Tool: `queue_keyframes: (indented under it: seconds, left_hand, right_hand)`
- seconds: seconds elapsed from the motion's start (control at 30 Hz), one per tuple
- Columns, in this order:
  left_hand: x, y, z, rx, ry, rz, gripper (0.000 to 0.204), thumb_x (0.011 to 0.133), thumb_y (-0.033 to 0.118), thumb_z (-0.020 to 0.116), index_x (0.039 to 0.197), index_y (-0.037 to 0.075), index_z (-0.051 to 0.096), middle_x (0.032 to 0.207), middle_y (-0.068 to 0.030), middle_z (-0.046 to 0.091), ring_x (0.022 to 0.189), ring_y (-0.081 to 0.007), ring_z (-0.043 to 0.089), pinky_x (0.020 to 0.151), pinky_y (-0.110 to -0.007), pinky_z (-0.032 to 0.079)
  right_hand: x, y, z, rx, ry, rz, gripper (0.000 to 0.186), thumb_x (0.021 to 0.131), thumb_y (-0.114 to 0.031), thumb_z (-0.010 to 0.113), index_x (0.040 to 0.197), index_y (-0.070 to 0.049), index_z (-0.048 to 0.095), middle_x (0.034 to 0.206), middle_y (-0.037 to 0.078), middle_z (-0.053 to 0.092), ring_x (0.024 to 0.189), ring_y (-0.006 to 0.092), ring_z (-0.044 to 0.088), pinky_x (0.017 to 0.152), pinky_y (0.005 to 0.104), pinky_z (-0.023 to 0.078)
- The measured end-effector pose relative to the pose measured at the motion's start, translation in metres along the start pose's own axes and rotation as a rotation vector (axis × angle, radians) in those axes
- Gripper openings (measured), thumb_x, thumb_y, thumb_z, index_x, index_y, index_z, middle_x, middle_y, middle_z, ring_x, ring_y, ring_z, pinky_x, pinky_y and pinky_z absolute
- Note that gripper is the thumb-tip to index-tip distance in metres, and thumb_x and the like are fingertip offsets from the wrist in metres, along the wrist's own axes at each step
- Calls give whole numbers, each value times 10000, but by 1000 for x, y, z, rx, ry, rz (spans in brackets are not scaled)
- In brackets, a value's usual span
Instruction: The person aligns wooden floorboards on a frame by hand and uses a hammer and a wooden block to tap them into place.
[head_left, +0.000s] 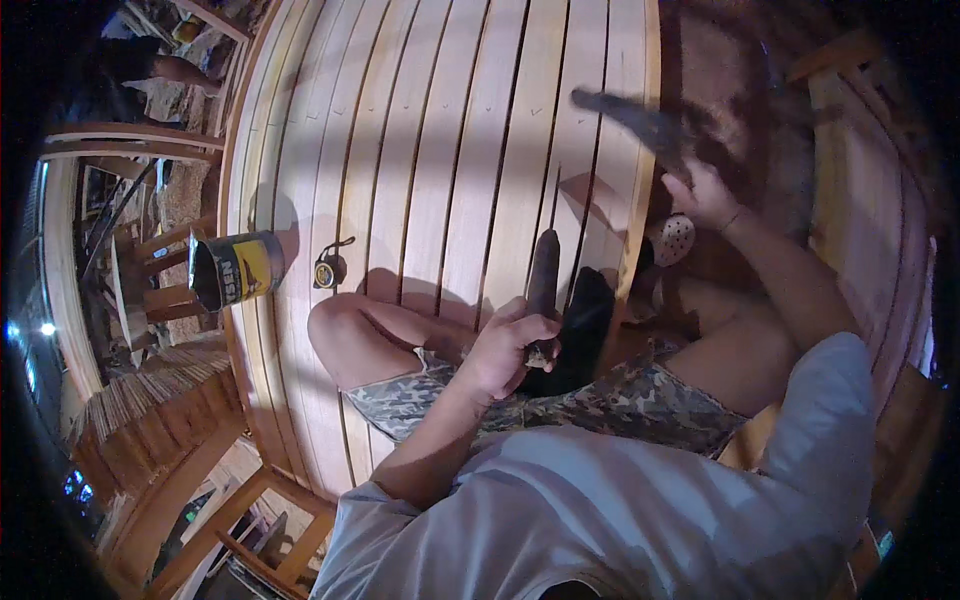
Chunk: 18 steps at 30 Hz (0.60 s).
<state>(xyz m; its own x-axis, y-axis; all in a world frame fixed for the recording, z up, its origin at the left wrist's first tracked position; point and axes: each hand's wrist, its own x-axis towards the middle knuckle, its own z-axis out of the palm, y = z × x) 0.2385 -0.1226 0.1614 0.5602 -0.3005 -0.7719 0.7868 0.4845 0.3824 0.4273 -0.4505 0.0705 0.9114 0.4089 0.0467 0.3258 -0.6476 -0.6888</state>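
I sit on a surface of pale wooden slats (420,190). My left hand (505,350), in front of my lap, is closed round the lower end of a dark, long, round-tipped piece (544,270) that points away from me; its exact kind is unclear. My right hand (708,195) is raised past the slats' right edge, gripping a dark tool (630,120) smeared by motion. The tool's narrow end reaches left over the slats, apart from the left hand's piece. A yellow-and-black tape measure (325,273) with a wrist strap lies left of my bent knee.
A black-and-yellow can (238,270) lies tipped or leans at the slats' left edge. Pencil ticks cross several slats. A perforated white shoe (674,240) shows beyond the right edge. Wooden frames (130,145) stand at left, with another person's arm (185,72) at upper left.
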Motion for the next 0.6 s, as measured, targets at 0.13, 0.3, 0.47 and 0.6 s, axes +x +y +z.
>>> queue_keyframes:
  seconds: [0.13,0.3,0.47,0.6]
  left_hand:
    - [1,9,0,-15,0,24,202,820,47,620,996,-15,542,862,-109,584,645,-215,606,531,-352,479]
    - [-10,9,-9,-2,-41,121,200,813,39,610,991,-16,539,879,-120,594,641,-214,608,528,-340,482]
    - [-1,24,-19,114,-68,121,199,809,54,617,980,-8,536,890,-113,600,649,-212,608,522,-336,486]
    - [10,24,-39,44,-55,115,195,833,108,653,947,6,533,766,-121,591,635,-210,615,532,-321,489]
  right_hand:
    - [24,-9,12,-123,-271,321,369,965,-336,586,1054,23,581,873,279,652,920,457,658,763,484,508]
    - [22,-32,2,-62,-135,223,362,964,-342,588,997,18,572,801,263,620,792,433,658,693,490,492]
    - [7,-18,12,182,-124,335,332,1004,-362,543,952,-37,589,709,74,589,583,169,590,533,351,478]
    - [21,-78,5,639,-105,709,330,1023,-381,499,955,-68,580,709,31,570,545,123,550,490,297,458]
